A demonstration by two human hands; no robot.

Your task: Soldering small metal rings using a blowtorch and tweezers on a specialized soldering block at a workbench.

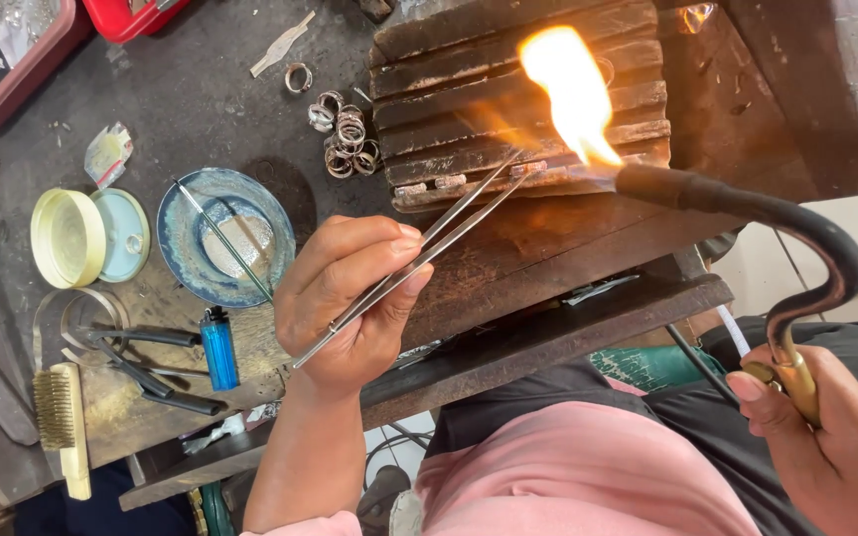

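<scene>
Silver rings (348, 134) and a blue dish (225, 236) crowd the upper left as the left hand (345, 298) pinches tweezers (419, 253) toward the grooved block (523, 99) at top centre; the right hand (831, 437), lower right, grips a flaming torch (747, 213).

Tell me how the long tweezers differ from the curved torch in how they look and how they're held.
The tweezers are thin, straight and silvery; the torch is thick, dark and bent in a hook. The left hand pinches the tweezers near mid-length, while the right hand grips the torch at its brass end. The torch throws a bright flame; the tweezers only reach into it. Both point at the same spot on the grooved wooden block.
</scene>
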